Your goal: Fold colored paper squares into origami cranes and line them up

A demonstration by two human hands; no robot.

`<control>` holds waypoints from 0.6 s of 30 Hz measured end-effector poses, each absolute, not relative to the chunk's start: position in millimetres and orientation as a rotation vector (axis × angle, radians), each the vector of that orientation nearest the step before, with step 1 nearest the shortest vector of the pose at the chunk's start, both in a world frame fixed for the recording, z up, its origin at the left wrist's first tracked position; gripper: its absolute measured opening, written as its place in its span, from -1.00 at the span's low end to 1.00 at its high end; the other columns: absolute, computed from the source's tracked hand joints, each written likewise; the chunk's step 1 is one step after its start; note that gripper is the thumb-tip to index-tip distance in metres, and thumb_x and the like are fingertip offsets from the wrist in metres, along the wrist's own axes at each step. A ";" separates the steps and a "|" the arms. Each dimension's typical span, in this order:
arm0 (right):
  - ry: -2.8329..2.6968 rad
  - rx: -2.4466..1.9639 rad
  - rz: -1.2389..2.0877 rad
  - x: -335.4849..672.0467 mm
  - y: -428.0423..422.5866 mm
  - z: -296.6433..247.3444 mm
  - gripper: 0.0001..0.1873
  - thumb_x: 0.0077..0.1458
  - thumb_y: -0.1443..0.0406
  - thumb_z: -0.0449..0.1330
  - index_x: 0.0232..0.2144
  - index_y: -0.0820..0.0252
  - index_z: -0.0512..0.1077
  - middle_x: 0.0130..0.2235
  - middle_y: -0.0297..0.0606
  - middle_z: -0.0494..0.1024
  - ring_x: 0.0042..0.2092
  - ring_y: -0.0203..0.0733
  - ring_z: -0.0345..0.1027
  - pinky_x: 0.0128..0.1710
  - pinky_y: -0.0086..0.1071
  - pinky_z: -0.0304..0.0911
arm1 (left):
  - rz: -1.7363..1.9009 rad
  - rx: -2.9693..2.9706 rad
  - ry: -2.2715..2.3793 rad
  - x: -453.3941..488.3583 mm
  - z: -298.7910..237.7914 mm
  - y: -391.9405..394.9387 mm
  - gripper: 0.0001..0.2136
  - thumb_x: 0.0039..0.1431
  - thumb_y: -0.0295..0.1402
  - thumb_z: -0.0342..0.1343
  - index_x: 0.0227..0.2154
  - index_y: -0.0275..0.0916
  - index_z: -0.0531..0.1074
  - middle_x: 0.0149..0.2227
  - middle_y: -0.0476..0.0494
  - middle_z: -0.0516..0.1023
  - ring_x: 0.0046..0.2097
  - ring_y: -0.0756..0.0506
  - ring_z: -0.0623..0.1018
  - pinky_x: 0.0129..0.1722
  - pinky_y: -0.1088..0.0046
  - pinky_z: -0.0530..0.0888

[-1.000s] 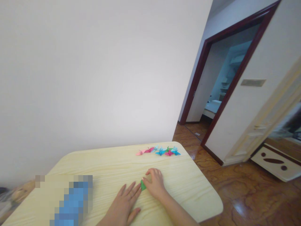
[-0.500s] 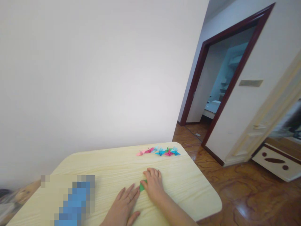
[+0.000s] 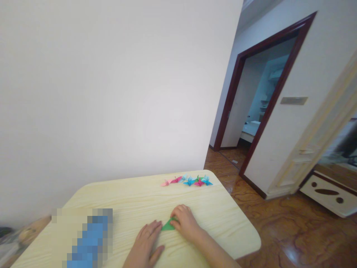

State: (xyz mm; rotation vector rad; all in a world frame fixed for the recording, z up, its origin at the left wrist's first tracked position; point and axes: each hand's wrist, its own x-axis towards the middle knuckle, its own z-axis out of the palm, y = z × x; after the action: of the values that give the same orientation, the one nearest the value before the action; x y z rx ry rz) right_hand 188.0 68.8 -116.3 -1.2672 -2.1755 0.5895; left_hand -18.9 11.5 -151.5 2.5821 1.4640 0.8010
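A white plaster wall fills most of the view, and to its right a doorway with a dark red frame opens onto a further room. Reddish-brown glossy flooring runs beneath and beside a pale wood-grain counter with rounded corners. Along the counter's far edge, right of centre, sits a tight row of small origami cranes in pink, magenta, blue and green. At the near left of the counter, a pixelated blue patch hides whatever lies there.

Both hands rest on the counter near its near edge, right of centre. The left hand lies open with its fingers spread, its fingertips just at the left tip of a folded triangle of green origami paper. The right hand curves over the paper's right end and presses it flat against the counter; I cannot tell whether it actually grips the paper.
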 end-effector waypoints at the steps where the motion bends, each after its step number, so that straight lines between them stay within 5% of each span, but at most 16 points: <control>1: -2.125 -1.272 0.646 188.1 68.3 -115.5 -0.85 -0.11 0.39 0.27 -0.38 0.17 0.44 -0.30 -0.28 0.47 -0.17 -0.15 0.26 -0.12 -0.30 0.06 | 0.860 2.500 1.493 -19.0 -153.1 12.3 -0.53 0.04 -0.29 0.10 0.06 -0.08 0.27 0.05 -0.15 0.43 0.03 -0.20 0.43 0.01 0.21 0.38; 7: -1.947 -1.269 0.843 182.5 66.2 -115.2 -0.98 -0.04 0.40 0.17 -0.45 0.24 0.41 -0.43 -0.30 0.48 -0.35 -0.25 0.35 -0.32 -0.44 0.20 | 1.124 1.966 1.515 -12.5 -148.1 18.9 -0.66 -0.04 -0.33 0.11 -0.12 -0.14 0.43 -0.11 -0.17 0.55 -0.06 -0.20 0.50 -0.03 0.19 0.41; 18: -1.597 -1.082 1.132 181.6 50.0 -92.5 -0.87 -0.04 0.27 0.18 -0.50 0.24 0.36 -0.49 -0.31 0.43 -0.38 -0.21 0.32 -0.33 -0.37 0.21 | 1.194 1.492 1.158 12.8 -97.9 22.8 -0.77 -0.01 -0.18 0.12 -0.36 -0.22 0.47 -0.35 -0.12 0.58 -0.26 -0.14 0.53 -0.21 0.38 0.43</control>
State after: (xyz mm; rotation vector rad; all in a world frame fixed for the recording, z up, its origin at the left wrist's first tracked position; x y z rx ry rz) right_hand 181.6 50.0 -92.5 -1.0823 -1.5974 1.1318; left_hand 12.8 22.8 -97.9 1.4923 1.1575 1.1938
